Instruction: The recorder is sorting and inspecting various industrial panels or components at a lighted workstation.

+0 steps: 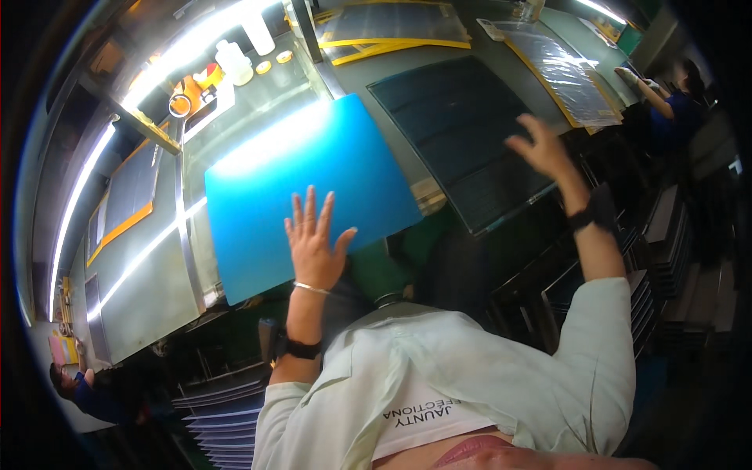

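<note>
A glossy blue sheet (313, 164) lies on the workbench, its near edge jutting over the front. My left hand (315, 243) is spread over the sheet's near part; whether the palm presses on it or hovers, I cannot tell. To the right, a dark rectangular panel (458, 129) lies at an angle, also reaching past the bench front. Over its right edge my right hand (542, 150) is raised, thumb and fingers apart, slightly blurred. Neither hand holds anything.
Yellow-edged panels (392, 27) lie at the back, and a film-covered one (560, 66) at the right. White bottles (233, 63) and tape rolls (188, 98) stand behind the sheet. Stacked panels (223, 427) fill racks below. Other people (677, 110) work at both far ends.
</note>
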`<state>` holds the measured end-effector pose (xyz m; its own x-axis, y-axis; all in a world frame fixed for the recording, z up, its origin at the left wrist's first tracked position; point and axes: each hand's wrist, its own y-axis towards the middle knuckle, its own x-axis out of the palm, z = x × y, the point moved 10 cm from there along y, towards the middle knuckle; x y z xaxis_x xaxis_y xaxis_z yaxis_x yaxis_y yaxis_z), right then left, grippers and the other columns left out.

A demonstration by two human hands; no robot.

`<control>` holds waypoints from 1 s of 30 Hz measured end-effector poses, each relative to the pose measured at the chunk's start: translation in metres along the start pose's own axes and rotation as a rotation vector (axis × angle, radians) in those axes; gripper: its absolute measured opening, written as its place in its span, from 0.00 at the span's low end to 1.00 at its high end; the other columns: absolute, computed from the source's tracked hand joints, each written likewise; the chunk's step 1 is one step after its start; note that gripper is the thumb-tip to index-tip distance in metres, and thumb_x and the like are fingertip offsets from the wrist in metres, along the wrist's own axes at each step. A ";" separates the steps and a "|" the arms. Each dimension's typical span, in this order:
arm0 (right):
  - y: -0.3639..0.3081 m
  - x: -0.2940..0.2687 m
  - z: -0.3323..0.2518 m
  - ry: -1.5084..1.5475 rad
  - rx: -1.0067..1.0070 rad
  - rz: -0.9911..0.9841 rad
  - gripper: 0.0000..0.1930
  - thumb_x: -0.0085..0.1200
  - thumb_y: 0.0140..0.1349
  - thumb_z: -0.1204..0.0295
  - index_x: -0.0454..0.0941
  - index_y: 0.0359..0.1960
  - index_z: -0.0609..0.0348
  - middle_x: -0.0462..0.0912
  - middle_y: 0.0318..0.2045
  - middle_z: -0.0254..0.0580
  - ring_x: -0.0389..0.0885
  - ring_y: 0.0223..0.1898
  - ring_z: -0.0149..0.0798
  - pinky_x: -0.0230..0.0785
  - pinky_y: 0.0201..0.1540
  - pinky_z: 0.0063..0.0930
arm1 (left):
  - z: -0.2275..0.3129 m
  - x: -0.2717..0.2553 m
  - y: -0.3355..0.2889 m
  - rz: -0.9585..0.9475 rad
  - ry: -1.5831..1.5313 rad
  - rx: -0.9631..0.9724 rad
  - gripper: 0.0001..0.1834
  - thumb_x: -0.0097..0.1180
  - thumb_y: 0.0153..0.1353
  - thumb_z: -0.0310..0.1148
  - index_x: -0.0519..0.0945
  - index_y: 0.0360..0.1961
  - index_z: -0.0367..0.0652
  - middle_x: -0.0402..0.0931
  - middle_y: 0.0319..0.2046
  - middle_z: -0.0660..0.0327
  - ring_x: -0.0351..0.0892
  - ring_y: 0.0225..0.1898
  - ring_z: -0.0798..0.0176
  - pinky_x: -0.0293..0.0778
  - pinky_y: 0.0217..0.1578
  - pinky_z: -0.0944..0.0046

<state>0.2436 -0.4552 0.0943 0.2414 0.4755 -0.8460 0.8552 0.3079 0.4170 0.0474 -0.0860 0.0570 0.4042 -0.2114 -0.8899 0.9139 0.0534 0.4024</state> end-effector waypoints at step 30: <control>-0.099 0.076 -0.135 -0.068 -0.232 -0.417 0.27 0.53 0.55 0.66 0.62 0.52 0.73 0.54 0.60 0.69 0.49 0.60 0.74 0.48 0.61 0.50 | 0.103 0.143 0.145 -0.227 -0.034 0.191 0.24 0.41 0.61 0.49 0.66 0.58 0.58 0.57 0.62 0.66 0.51 0.65 0.61 0.42 0.62 0.39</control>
<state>0.1149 -0.3385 0.0337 -0.0642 0.2199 -0.9734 0.7626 0.6400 0.0942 0.2341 -0.2090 0.0099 0.1855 -0.2299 -0.9554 0.9559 -0.1831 0.2296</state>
